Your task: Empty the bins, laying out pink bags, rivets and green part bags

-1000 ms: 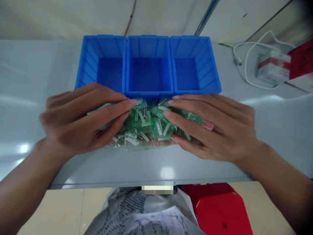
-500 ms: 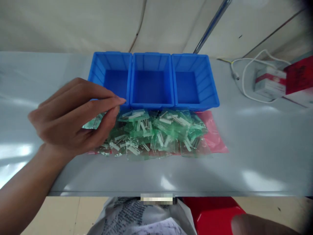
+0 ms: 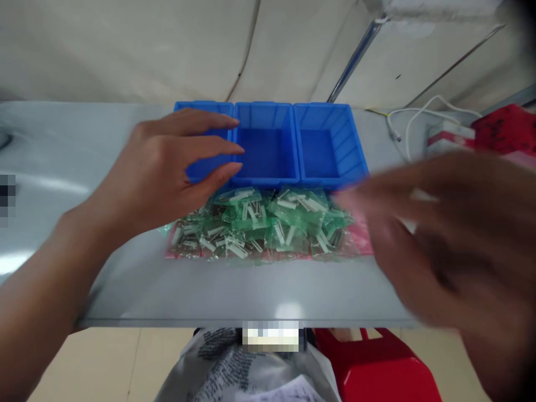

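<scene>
My left hand (image 3: 176,162) hovers over the left blue bin (image 3: 201,104) and the left end of a heap of bags, its thumb and fingers apart with nothing between them. Smeared by motion, my right hand (image 3: 452,234) is at the right, beyond the heap; its grip cannot be made out. Small clear green-tinted plastic bags (image 3: 259,223) with white plastic pieces and metal screw-like pins inside lie heaped on a pink sheet (image 3: 363,229). Behind them stand the middle blue bin (image 3: 263,181) and the right blue bin (image 3: 330,182), side by side with the left one.
A white cable (image 3: 412,120) lies by a red and white box (image 3: 450,134) and a red item (image 3: 506,128) at the back right. The grey table (image 3: 251,290) has its front edge close to me, with a red stool (image 3: 385,368) below it. A wall rises behind.
My left hand has moved right and its pinched fingers have spread. My right hand has come up from the bottom right corner to above the table. The view has shifted slightly.
</scene>
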Action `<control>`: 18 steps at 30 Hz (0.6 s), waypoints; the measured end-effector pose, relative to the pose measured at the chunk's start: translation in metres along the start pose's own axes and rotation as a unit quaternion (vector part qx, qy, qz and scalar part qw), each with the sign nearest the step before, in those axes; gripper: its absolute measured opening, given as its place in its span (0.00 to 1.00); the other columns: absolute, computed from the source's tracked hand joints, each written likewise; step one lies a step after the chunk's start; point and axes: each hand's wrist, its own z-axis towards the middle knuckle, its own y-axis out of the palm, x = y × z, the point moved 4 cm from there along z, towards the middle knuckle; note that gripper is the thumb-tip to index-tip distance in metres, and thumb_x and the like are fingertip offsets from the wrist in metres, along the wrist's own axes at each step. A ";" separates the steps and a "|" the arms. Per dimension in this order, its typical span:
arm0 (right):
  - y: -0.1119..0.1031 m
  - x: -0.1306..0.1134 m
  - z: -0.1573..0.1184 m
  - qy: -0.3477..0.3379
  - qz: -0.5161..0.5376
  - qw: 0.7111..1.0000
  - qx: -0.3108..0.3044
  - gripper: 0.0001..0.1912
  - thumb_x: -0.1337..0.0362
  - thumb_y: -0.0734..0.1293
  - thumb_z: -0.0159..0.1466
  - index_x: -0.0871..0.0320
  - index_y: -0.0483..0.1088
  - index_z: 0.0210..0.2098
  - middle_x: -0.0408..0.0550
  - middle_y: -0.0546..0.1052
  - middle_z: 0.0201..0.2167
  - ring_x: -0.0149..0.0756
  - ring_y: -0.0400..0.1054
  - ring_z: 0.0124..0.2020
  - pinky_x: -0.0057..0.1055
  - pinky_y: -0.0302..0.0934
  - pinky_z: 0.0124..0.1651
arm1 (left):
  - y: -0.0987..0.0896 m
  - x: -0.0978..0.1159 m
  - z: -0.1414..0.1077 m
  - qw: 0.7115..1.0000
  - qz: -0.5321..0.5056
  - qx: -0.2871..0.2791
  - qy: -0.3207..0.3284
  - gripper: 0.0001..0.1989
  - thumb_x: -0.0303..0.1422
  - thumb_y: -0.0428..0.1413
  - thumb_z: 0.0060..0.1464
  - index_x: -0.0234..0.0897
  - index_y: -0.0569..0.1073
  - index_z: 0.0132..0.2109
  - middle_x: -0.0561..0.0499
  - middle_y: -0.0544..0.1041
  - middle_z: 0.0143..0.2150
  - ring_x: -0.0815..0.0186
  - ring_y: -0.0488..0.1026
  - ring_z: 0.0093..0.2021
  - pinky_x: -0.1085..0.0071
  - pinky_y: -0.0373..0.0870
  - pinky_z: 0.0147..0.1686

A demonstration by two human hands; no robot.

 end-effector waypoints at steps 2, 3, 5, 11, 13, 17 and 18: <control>0.022 0.016 0.034 -0.008 0.006 1.000 -0.010 0.10 0.49 0.73 0.75 0.42 0.86 0.48 0.44 0.88 0.48 0.49 0.85 0.55 0.49 0.86 0.50 | 0.005 -0.002 0.005 0.999 0.003 -0.038 0.003 0.13 0.44 0.63 0.75 0.52 0.84 0.61 0.53 0.83 0.70 0.53 0.86 0.66 0.47 0.89 0.68; 0.033 0.023 0.049 -0.021 0.008 1.000 -0.020 0.10 0.49 0.73 0.76 0.43 0.86 0.47 0.44 0.89 0.49 0.49 0.85 0.57 0.49 0.86 0.51 | 0.007 -0.002 0.007 0.999 0.002 -0.053 0.006 0.13 0.44 0.63 0.76 0.53 0.84 0.61 0.54 0.83 0.70 0.53 0.85 0.69 0.45 0.87 0.72; 0.051 0.036 0.072 -0.031 0.011 0.999 -0.034 0.10 0.49 0.73 0.76 0.44 0.86 0.46 0.44 0.89 0.51 0.49 0.85 0.60 0.50 0.86 0.56 | 0.012 0.000 0.007 0.998 -0.001 -0.059 0.034 0.12 0.44 0.62 0.76 0.50 0.85 0.60 0.52 0.86 0.67 0.52 0.85 0.69 0.44 0.87 0.72; 0.070 0.042 0.085 -0.113 0.029 0.992 -0.045 0.13 0.59 0.69 0.81 0.57 0.85 0.47 0.50 0.89 0.55 0.43 0.85 0.63 0.38 0.85 0.65 | 0.018 0.011 -0.002 0.997 -0.019 -0.019 0.066 0.10 0.39 0.64 0.76 0.41 0.86 0.55 0.48 0.88 0.62 0.53 0.86 0.66 0.47 0.89 0.69; 0.067 0.039 0.079 -0.116 0.043 0.992 -0.021 0.08 0.65 0.71 0.79 0.60 0.84 0.50 0.53 0.89 0.56 0.41 0.84 0.63 0.32 0.83 0.66 | 0.016 0.011 -0.005 0.999 -0.038 -0.017 0.028 0.10 0.38 0.65 0.75 0.41 0.85 0.58 0.48 0.87 0.63 0.55 0.85 0.67 0.53 0.88 0.70; 0.067 0.041 0.068 -0.108 0.063 0.992 0.034 0.07 0.73 0.73 0.75 0.60 0.83 0.50 0.56 0.90 0.54 0.41 0.85 0.63 0.33 0.84 0.64 | 0.008 0.006 -0.013 0.998 -0.045 0.009 -0.053 0.11 0.35 0.65 0.75 0.45 0.84 0.61 0.52 0.88 0.62 0.58 0.88 0.63 0.58 0.90 0.63; 0.066 0.043 0.066 -0.117 0.065 0.989 0.067 0.07 0.74 0.73 0.73 0.60 0.83 0.48 0.56 0.90 0.50 0.41 0.87 0.59 0.34 0.85 0.61 | 0.006 0.004 -0.015 0.997 -0.044 0.026 -0.059 0.11 0.33 0.64 0.75 0.46 0.85 0.61 0.53 0.89 0.61 0.58 0.89 0.61 0.58 0.90 0.60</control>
